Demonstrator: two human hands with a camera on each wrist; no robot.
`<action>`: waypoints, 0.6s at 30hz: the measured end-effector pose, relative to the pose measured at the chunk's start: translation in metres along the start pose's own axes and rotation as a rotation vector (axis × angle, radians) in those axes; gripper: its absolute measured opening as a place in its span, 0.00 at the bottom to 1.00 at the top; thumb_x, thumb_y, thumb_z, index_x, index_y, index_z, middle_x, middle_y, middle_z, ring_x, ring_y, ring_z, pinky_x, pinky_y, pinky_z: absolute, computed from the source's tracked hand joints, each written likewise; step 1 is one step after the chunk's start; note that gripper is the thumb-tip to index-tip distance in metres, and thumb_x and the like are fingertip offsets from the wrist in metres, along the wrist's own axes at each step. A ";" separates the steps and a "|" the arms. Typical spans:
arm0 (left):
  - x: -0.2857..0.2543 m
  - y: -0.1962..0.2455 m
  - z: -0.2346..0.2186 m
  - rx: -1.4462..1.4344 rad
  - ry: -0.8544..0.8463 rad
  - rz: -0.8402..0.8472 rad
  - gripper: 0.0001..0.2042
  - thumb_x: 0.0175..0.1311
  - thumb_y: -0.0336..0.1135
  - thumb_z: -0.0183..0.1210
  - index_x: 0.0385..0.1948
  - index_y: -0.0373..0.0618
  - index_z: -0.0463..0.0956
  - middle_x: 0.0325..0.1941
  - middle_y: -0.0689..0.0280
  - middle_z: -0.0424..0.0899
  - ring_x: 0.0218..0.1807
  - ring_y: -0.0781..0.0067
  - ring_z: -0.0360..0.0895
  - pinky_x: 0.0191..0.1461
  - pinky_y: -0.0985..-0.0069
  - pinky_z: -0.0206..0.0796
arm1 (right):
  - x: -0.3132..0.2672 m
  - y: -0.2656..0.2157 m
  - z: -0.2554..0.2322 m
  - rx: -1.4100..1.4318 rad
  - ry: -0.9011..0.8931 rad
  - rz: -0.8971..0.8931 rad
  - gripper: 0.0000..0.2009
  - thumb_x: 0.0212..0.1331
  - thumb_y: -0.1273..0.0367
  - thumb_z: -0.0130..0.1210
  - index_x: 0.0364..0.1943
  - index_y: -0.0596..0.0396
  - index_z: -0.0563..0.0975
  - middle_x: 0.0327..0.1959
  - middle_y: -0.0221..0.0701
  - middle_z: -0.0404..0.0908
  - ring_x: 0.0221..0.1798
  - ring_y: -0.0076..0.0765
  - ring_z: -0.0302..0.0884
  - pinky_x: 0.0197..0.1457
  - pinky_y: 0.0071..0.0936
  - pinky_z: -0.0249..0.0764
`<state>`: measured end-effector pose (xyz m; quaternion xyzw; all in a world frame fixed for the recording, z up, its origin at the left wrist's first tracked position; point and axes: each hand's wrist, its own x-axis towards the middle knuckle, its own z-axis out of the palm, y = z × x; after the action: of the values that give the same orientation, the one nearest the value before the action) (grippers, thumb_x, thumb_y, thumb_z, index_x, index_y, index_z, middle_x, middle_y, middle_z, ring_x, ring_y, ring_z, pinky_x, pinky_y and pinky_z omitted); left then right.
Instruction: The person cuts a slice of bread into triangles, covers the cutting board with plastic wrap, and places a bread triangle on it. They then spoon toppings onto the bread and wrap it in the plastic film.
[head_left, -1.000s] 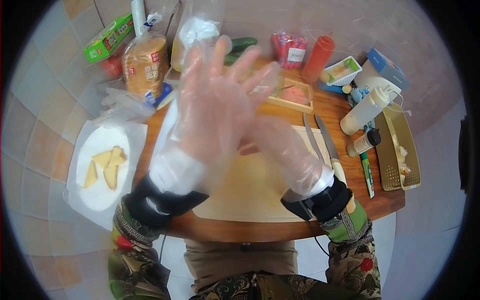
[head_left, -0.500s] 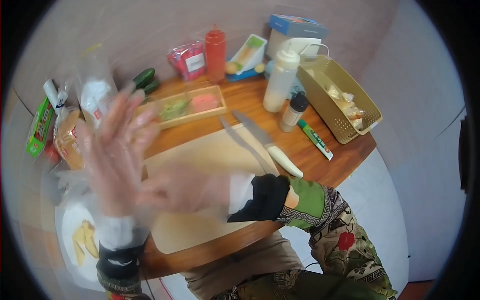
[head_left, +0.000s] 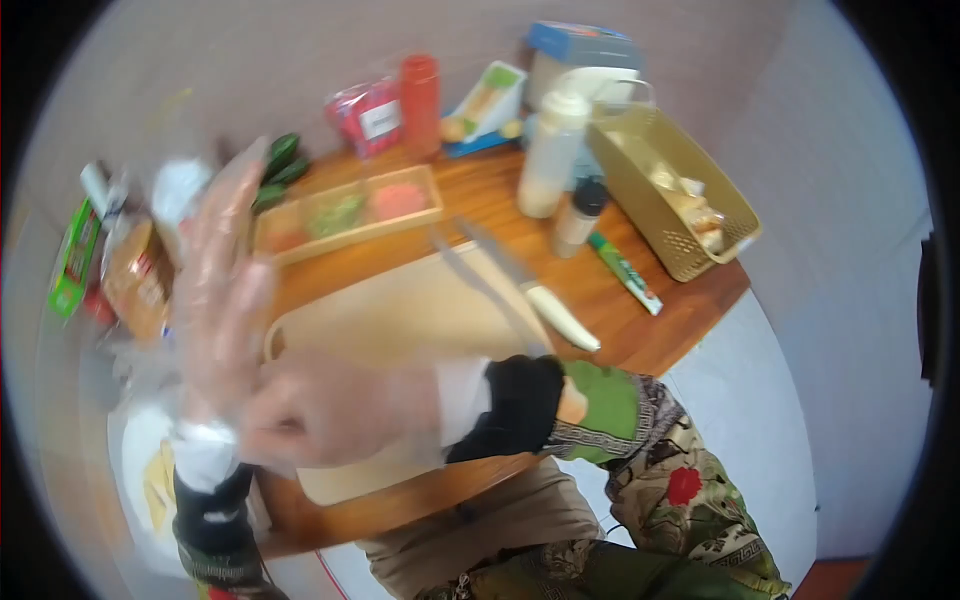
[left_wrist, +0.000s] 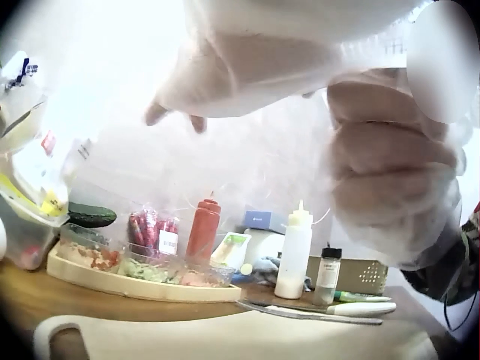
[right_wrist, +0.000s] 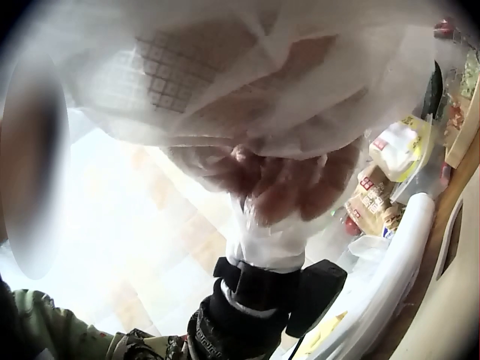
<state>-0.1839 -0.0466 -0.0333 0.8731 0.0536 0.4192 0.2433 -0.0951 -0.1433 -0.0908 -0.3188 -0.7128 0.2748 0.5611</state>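
Both hands wear clear plastic gloves. The left hand (head_left: 215, 290) is raised at the left of the head view, its fingers pointing up and holding nothing. Across its base lies the right hand (head_left: 340, 405), blurred, gripping the lower part of the left glove. Curled fingers of the right hand (left_wrist: 397, 165) show beside the left hand (left_wrist: 255, 67) in the left wrist view. The right wrist view has the black band (right_wrist: 259, 285) on the left wrist below the gloved fingers. Under the hands lies a cutting board (head_left: 400, 310).
Two knives (head_left: 560, 317) lie at the board's right edge. Behind it stands a divided wooden tray (head_left: 350, 236) of food. To the right are a white squeeze bottle (head_left: 552, 155), a shaker (head_left: 580, 215), a green tube (head_left: 625, 272) and a basket (head_left: 690, 200). Bagged bread (head_left: 137, 278) is at left.
The head view has swung right, so the board and tray show more. Both hands now appear further left. The left fingers, spread before, are closer together, and the right hand lies at the left hand's base.
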 end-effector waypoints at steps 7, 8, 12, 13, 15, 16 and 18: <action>-0.032 -0.021 -0.041 -0.130 0.077 -0.281 0.27 0.67 0.34 0.63 0.68 0.42 0.67 0.49 0.63 0.81 0.34 0.80 0.75 0.40 0.78 0.70 | 0.004 -0.007 -0.001 -0.184 -0.355 0.108 0.17 0.65 0.61 0.57 0.20 0.53 0.76 0.17 0.37 0.70 0.21 0.42 0.69 0.30 0.41 0.67; -0.038 -0.029 -0.057 -0.042 0.116 -0.335 0.23 0.68 0.35 0.62 0.64 0.41 0.73 0.40 0.66 0.84 0.30 0.83 0.74 0.36 0.80 0.69 | 0.008 -0.014 -0.009 -0.257 -0.474 0.197 0.17 0.66 0.60 0.58 0.22 0.55 0.76 0.17 0.36 0.69 0.21 0.41 0.67 0.29 0.40 0.67; -0.084 -0.042 -0.115 0.125 0.114 -0.461 0.17 0.70 0.33 0.58 0.57 0.40 0.79 0.30 0.71 0.82 0.27 0.86 0.67 0.34 0.83 0.63 | 0.013 0.002 -0.004 -0.310 -0.236 0.247 0.15 0.65 0.62 0.57 0.25 0.58 0.77 0.18 0.36 0.70 0.22 0.38 0.65 0.30 0.36 0.67; -0.095 -0.032 -0.114 0.236 0.044 -0.588 0.16 0.67 0.37 0.62 0.52 0.40 0.81 0.30 0.68 0.83 0.30 0.81 0.73 0.36 0.79 0.67 | 0.005 0.005 -0.010 -0.332 -0.219 0.341 0.14 0.65 0.63 0.56 0.26 0.59 0.78 0.20 0.37 0.72 0.24 0.37 0.66 0.31 0.35 0.67; -0.119 -0.022 -0.122 0.337 -0.021 -0.728 0.16 0.65 0.42 0.65 0.47 0.40 0.83 0.29 0.64 0.84 0.33 0.77 0.80 0.37 0.75 0.71 | 0.007 0.014 -0.004 -0.353 -0.215 0.445 0.12 0.64 0.65 0.55 0.28 0.60 0.78 0.22 0.38 0.73 0.25 0.36 0.68 0.32 0.34 0.68; -0.129 -0.022 -0.123 0.437 -0.087 -0.707 0.18 0.64 0.45 0.64 0.47 0.40 0.82 0.31 0.60 0.85 0.34 0.69 0.82 0.39 0.72 0.72 | 0.009 0.021 -0.002 -0.349 -0.246 0.482 0.12 0.64 0.65 0.54 0.29 0.59 0.79 0.22 0.39 0.74 0.26 0.36 0.69 0.33 0.34 0.69; -0.142 -0.024 -0.122 0.527 -0.152 -0.686 0.21 0.64 0.49 0.63 0.47 0.40 0.82 0.32 0.56 0.85 0.35 0.61 0.83 0.41 0.68 0.73 | 0.015 0.034 0.005 -0.350 -0.282 0.525 0.11 0.63 0.66 0.53 0.30 0.59 0.80 0.23 0.40 0.75 0.27 0.36 0.70 0.35 0.33 0.70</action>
<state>-0.3650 -0.0209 -0.0798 0.8653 0.4275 0.2208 0.1405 -0.0979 -0.1099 -0.1076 -0.5415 -0.7133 0.3247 0.3043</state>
